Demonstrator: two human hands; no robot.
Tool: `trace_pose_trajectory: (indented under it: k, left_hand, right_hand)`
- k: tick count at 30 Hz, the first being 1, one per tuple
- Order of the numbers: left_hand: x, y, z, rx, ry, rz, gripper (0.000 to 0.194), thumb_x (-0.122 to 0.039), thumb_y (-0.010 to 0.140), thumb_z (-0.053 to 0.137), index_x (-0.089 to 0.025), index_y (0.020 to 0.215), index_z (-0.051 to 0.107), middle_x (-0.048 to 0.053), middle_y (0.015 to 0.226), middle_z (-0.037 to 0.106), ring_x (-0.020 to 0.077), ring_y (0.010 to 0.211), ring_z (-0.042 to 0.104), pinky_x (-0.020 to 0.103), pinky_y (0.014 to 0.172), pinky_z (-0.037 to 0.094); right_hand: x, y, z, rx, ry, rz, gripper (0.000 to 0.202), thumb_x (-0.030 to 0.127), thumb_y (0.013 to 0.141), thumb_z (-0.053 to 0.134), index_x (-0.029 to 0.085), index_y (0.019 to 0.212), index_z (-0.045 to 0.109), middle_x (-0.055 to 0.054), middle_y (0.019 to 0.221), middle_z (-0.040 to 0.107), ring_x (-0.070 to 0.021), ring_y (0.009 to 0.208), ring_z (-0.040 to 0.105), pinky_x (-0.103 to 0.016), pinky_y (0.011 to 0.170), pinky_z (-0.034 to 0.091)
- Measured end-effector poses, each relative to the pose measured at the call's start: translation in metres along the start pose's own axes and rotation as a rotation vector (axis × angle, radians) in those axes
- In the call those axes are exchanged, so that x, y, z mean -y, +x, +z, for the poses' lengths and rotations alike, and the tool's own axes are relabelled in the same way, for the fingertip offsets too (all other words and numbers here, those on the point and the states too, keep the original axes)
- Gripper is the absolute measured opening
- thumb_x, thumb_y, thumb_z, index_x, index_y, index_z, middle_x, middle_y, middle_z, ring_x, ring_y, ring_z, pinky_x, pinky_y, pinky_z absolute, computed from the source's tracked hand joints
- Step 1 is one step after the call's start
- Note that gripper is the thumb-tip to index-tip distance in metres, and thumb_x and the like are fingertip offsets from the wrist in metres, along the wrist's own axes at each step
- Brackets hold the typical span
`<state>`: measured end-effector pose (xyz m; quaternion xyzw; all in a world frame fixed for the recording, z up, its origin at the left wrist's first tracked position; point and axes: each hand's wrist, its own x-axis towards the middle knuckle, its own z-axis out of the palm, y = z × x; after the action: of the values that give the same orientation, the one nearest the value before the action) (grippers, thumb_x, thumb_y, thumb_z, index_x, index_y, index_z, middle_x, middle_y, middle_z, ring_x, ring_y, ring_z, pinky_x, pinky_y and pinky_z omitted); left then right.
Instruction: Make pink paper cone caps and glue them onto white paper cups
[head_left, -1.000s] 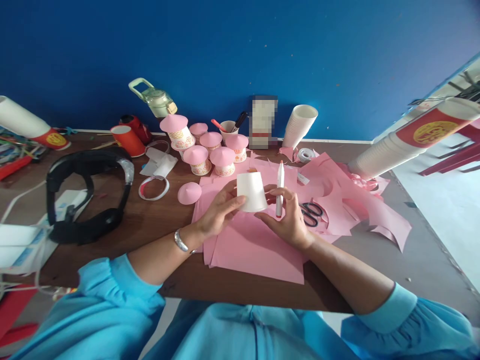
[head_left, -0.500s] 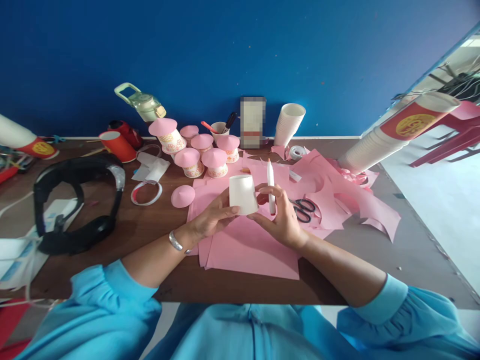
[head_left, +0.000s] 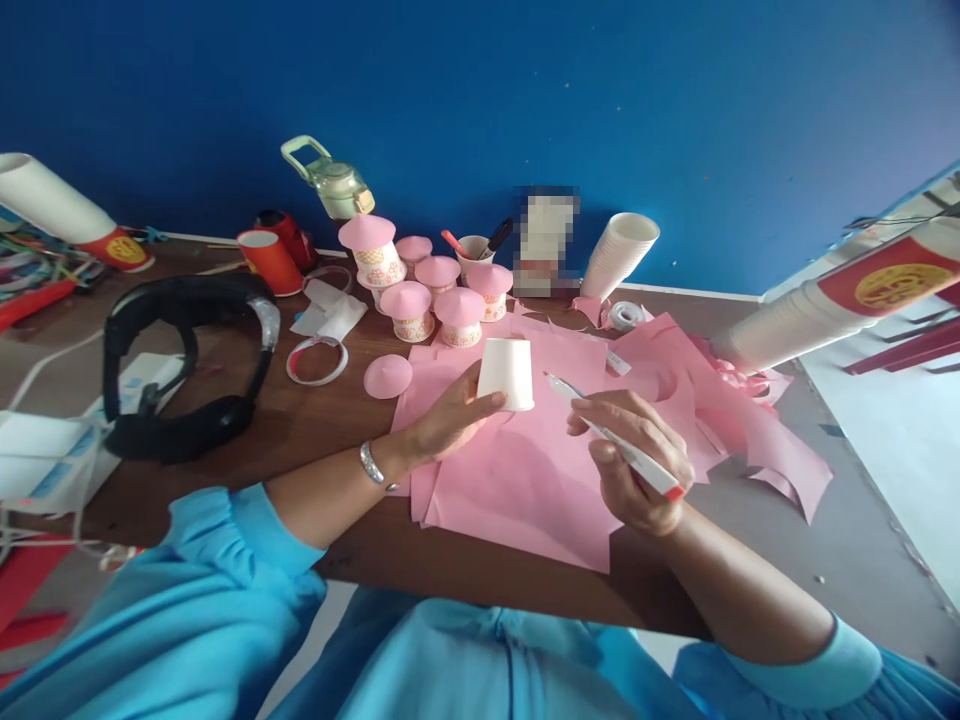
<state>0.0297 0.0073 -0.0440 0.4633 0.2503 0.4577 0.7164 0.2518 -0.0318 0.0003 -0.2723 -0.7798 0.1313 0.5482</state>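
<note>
My left hand is closed around a plain white paper cup, held upside down above the pink paper sheets. In my right hand a white marker with a red end is gripped like a pen, its tip pointing at the cup with a gap between them. Behind the cup stand several patterned cups with pink cone tops. One loose pink paper cone lies on the table to the left of the sheets.
Pink paper scraps spread to the right. Behind stand a stack of white cups, a pen cup and a green bottle. On the left are a tape roll, a red cup and a black headband device.
My right hand has moved away from the cup to the right and turned the marker from upright to slanting, tip towards the cup. The left hand still holds the cup. The view has shifted.
</note>
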Motion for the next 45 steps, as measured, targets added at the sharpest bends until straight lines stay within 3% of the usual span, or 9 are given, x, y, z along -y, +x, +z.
trace_pose_trajectory:
  k: [5, 9, 15, 21, 25, 28, 31, 37, 45]
  left_hand:
    - [-0.002, 0.0, 0.0, 0.076, -0.044, -0.042, 0.042, -0.042, 0.095, 0.07, -0.025, 0.133, 0.065, 0.01, 0.131, 0.065, 0.025, 0.121, 0.059, 0.038, 0.101, 0.045]
    - [0.001, 0.0, -0.004, 0.06, -0.074, -0.079, 0.043, -0.039, 0.096, 0.07, -0.026, 0.136, 0.063, 0.009, 0.131, 0.066, 0.0245, 0.12, 0.061, 0.038, 0.101, 0.047]
    - [0.003, 0.001, -0.007, 0.043, -0.141, -0.106, 0.046, -0.033, 0.095, 0.07, -0.028, 0.14, 0.06, 0.007, 0.123, 0.071, 0.0225, 0.112, 0.065, 0.035, 0.095, 0.05]
    - [-0.004, -0.001, 0.001, 0.106, -0.124, -0.109, 0.041, -0.036, 0.095, 0.069, -0.025, 0.134, 0.063, 0.009, 0.125, 0.071, 0.0266, 0.118, 0.065, 0.04, 0.1, 0.05]
    - [-0.009, -0.001, 0.005, 0.173, -0.051, -0.107, 0.043, -0.031, 0.086, 0.08, -0.022, 0.125, 0.067, 0.009, 0.116, 0.072, 0.027, 0.115, 0.065, 0.041, 0.1, 0.05]
    - [-0.012, 0.0, 0.007, 0.147, -0.003, -0.113, 0.041, -0.026, 0.082, 0.083, -0.022, 0.12, 0.069, 0.005, 0.103, 0.071, 0.0238, 0.105, 0.065, 0.038, 0.096, 0.05]
    - [-0.012, -0.001, 0.004, 0.115, 0.013, -0.116, 0.047, -0.025, 0.082, 0.084, -0.024, 0.126, 0.067, 0.005, 0.108, 0.071, 0.0229, 0.105, 0.065, 0.037, 0.096, 0.049]
    - [-0.008, -0.002, -0.003, 0.089, 0.042, -0.101, 0.061, -0.022, 0.083, 0.082, -0.028, 0.14, 0.06, 0.007, 0.116, 0.072, 0.0266, 0.118, 0.062, 0.042, 0.103, 0.046]
    - [-0.006, -0.001, -0.003, 0.066, 0.025, -0.089, 0.044, -0.021, 0.082, 0.082, -0.024, 0.124, 0.069, 0.004, 0.102, 0.073, 0.0235, 0.106, 0.065, 0.037, 0.095, 0.05]
  right_hand:
    - [0.002, 0.001, 0.003, 0.032, 0.03, 0.061, 0.017, 0.016, 0.096, 0.065, 0.024, 0.11, 0.07, -0.004, 0.082, 0.073, -0.0185, 0.07, 0.069, -0.032, 0.062, 0.058]
    - [0.003, -0.003, 0.009, 0.087, 0.059, 0.101, 0.023, 0.014, 0.099, 0.059, 0.022, 0.119, 0.066, -0.003, 0.083, 0.074, -0.0158, 0.067, 0.071, -0.028, 0.059, 0.058]
    - [-0.011, -0.009, 0.018, 0.075, -0.121, -0.013, 0.038, 0.011, 0.097, 0.061, 0.025, 0.132, 0.059, -0.011, 0.106, 0.072, -0.0238, 0.095, 0.073, -0.039, 0.078, 0.063]
    - [-0.025, -0.016, 0.024, 0.107, -0.237, -0.052, 0.035, 0.012, 0.096, 0.063, 0.026, 0.128, 0.062, -0.01, 0.103, 0.071, -0.0228, 0.085, 0.071, -0.036, 0.073, 0.059]
    - [-0.026, -0.017, 0.026, 0.116, -0.234, -0.047, 0.034, 0.012, 0.096, 0.062, 0.028, 0.127, 0.064, -0.009, 0.105, 0.071, -0.0217, 0.085, 0.071, -0.034, 0.073, 0.058]
    - [-0.024, -0.015, 0.023, 0.112, -0.213, -0.069, 0.036, 0.011, 0.097, 0.062, 0.028, 0.129, 0.063, -0.008, 0.101, 0.071, -0.0208, 0.083, 0.07, -0.034, 0.071, 0.058]
    - [-0.02, -0.01, 0.018, 0.108, -0.173, -0.086, 0.038, 0.013, 0.099, 0.06, 0.027, 0.135, 0.061, -0.008, 0.098, 0.069, -0.0207, 0.081, 0.067, -0.035, 0.071, 0.058]
    - [-0.009, -0.005, 0.009, 0.079, -0.118, -0.014, 0.037, 0.035, 0.107, 0.049, 0.028, 0.141, 0.061, -0.008, 0.094, 0.064, -0.0215, 0.078, 0.064, -0.037, 0.067, 0.059]
    - [-0.005, -0.002, 0.012, 0.082, -0.05, -0.033, 0.023, 0.023, 0.1, 0.059, 0.025, 0.122, 0.067, -0.007, 0.093, 0.07, -0.0216, 0.08, 0.07, -0.036, 0.068, 0.062]
